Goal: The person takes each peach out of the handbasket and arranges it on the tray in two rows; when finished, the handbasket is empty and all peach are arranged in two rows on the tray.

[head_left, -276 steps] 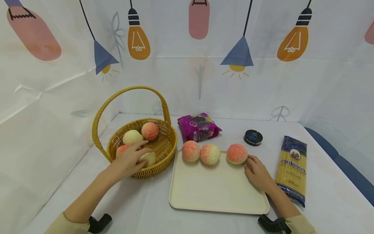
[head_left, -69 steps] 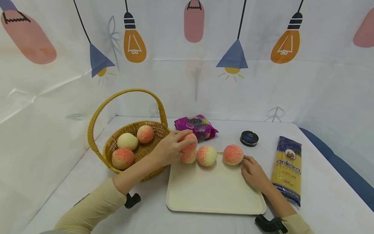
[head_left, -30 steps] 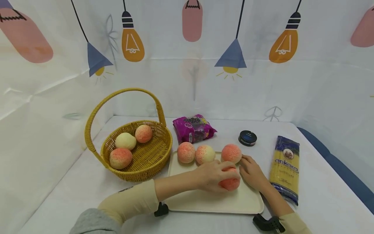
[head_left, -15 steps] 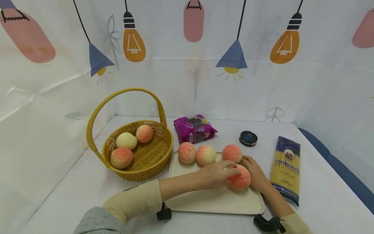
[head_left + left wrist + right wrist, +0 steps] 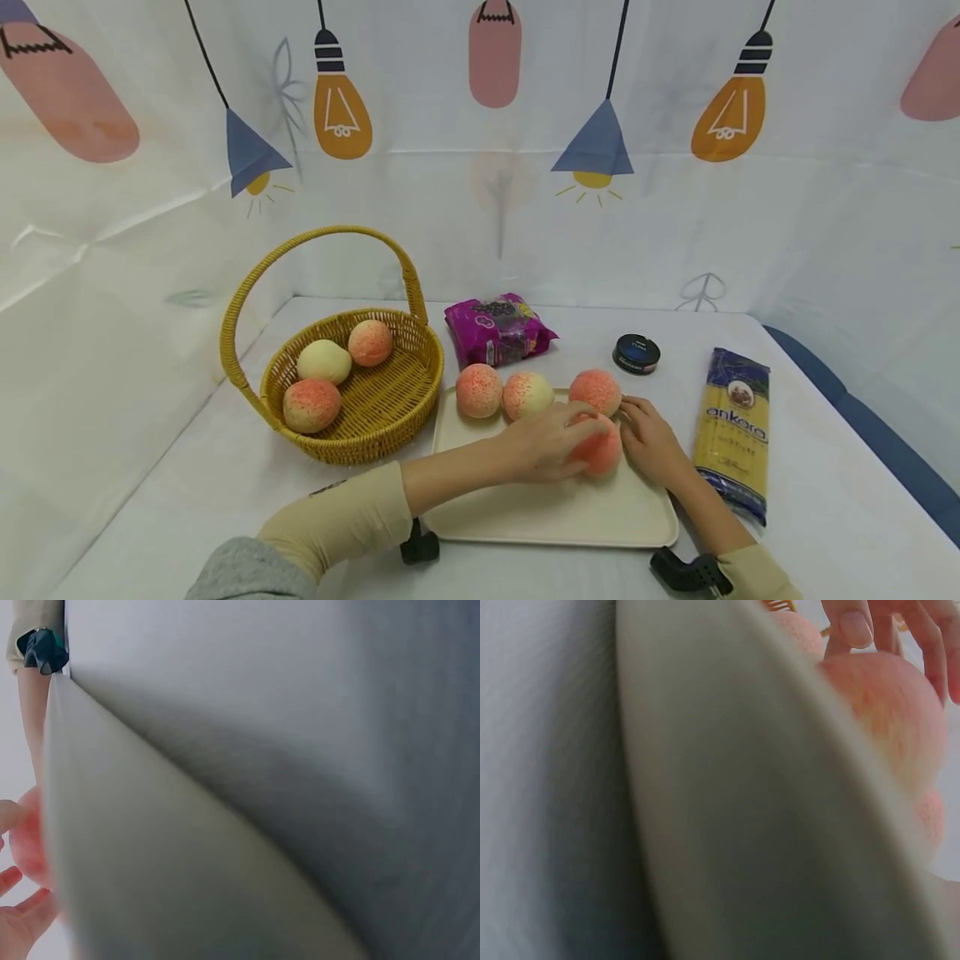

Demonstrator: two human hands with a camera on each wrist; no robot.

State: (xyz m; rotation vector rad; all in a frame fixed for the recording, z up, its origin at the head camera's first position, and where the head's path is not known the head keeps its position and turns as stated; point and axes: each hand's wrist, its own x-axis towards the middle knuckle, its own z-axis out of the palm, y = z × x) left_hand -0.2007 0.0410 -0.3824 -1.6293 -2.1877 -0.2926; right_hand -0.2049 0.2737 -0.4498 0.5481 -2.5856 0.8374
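My left hand (image 5: 543,442) reaches across the cream tray (image 5: 517,510), its fingers curled over a reddish peach (image 5: 602,450) from the left. In the right wrist view this peach (image 5: 896,712) shows below the left fingers. Behind it sits another reddish peach (image 5: 595,390), with the extended fingers of my right hand (image 5: 654,442) at its right side, over the tray's right edge. A pink peach (image 5: 478,391) and a yellow-pink peach (image 5: 528,395) stand together along the tray's far edge. Tray blur fills most of both wrist views.
A wicker basket (image 5: 352,454) with a tall handle stands at left, holding 3 peaches. Behind the tray lies a purple snack bag (image 5: 498,330). A round black tin (image 5: 636,353) and a yellow-and-blue ankara packet (image 5: 732,433) are on the right.
My left hand has brought a peach from the basket rightward over the tray. In the last half second that peach has shifted slightly left and back. The right hand has stayed beside the back peach.
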